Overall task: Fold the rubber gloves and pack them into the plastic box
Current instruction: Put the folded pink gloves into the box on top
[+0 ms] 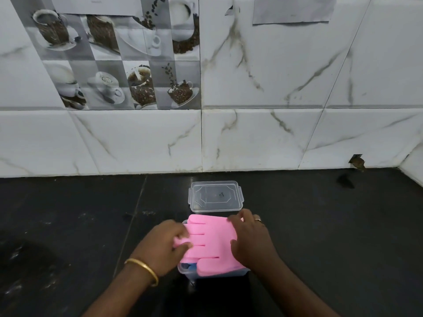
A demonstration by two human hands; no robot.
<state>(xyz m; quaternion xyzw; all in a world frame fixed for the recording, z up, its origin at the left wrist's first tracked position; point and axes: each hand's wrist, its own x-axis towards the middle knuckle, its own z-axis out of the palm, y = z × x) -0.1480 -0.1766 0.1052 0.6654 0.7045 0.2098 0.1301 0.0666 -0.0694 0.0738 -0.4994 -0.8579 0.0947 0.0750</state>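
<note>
A clear plastic box [214,272] stands on the black stone countertop [320,225], near the countertop's front edge and roughly midway between its left and right sides. A folded pink rubber glove [211,241] lies across the open top of the box, covering most of the opening; its finger sections point toward the left, and its thumb section overhangs the box's near rim. A small patch of blue material [191,267] shows inside the box at the near left corner, beneath the glove; what it is cannot be determined.

The left hand [163,245] rests at the left side of the box, with its fingers curled and closed on the glove's fingertip ends. A gold bangle [144,269] sits on the left wrist. The right hand [250,240] lies on the right side of the glove with fingers spread, pressing down on the glove surface; the forefinger reaches to the far right corner of the glove. A ring [258,219] is on one finger of this hand.

The clear lid [215,196] lies flat on the countertop just behind the box, toward the tiled wall [274,88].
</note>
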